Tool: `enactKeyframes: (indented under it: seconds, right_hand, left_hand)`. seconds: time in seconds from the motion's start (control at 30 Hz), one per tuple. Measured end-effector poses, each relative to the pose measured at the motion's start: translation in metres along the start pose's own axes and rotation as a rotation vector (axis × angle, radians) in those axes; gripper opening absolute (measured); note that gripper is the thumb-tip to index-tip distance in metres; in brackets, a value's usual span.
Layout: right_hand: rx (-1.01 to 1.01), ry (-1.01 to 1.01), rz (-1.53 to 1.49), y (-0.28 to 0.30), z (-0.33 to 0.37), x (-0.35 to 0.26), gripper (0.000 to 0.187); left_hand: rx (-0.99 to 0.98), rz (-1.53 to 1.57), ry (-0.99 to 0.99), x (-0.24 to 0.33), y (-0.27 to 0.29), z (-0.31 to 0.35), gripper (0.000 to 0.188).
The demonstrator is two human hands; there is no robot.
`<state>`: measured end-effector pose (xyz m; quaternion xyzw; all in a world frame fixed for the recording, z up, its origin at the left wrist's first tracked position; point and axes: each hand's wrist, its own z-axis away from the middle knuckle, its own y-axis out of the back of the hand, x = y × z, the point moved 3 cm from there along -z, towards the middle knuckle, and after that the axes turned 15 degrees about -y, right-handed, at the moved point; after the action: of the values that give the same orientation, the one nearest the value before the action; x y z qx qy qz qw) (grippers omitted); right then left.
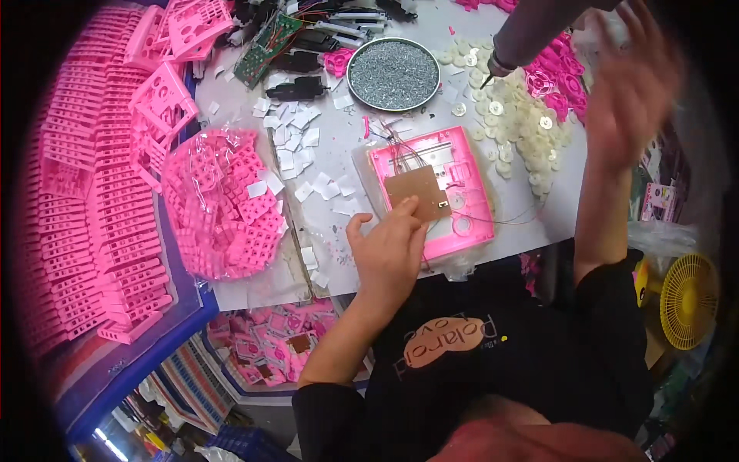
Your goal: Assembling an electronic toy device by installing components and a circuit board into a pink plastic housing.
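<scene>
A pink plastic housing [483,196] lies open on the table in front of me, with thin wires running out of its top. On it rests a brown circuit board [418,187], set at a slant. My left hand [389,245] holds the board at its lower left edge, fingertips on its face. My right hand [633,96] is raised at the right, blurred by motion, its fingers stretched out and nothing seen in them. Beside it hangs a dark electric screwdriver [531,31], its bit pointing down and left; hand and tool look apart.
Behind the housing stands a round tin [394,75] of small screws. Pale discs [523,123] and pink parts [566,81] spread at the right. White paper squares [291,142], a bag of pink pieces [223,204] and stacked pink housings [100,192] lie leftward. A yellow fan [690,302] stands lower right.
</scene>
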<state>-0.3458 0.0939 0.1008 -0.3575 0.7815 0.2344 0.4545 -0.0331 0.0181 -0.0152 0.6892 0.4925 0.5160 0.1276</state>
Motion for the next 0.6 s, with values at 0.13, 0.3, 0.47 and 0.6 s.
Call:
enactKeyframes:
  seconds: [0.13, 0.3, 0.47, 0.6]
  right_hand:
    - [-0.315, -0.302, -0.17, -0.013, -0.031, 0.008, 0.057]
    - [-0.431, -0.623, -0.24, -0.121, 0.039, 0.005, 0.033]
    - [-0.469, -0.498, -0.428, -0.144, 0.087, -0.003, 0.026]
    - [-0.473, -0.545, -0.488, -0.145, 0.089, -0.003, 0.025]
  left_hand:
    - [0.027, -0.012, -0.031, 0.0, 0.001, -0.002, 0.01]
    - [0.055, -0.059, -0.045, -0.003, -0.003, 0.006, 0.014]
    - [0.046, -0.042, -0.046, -0.005, -0.003, 0.007, 0.013]
    - [0.079, -0.027, -0.033, -0.005, -0.004, 0.007, 0.014]
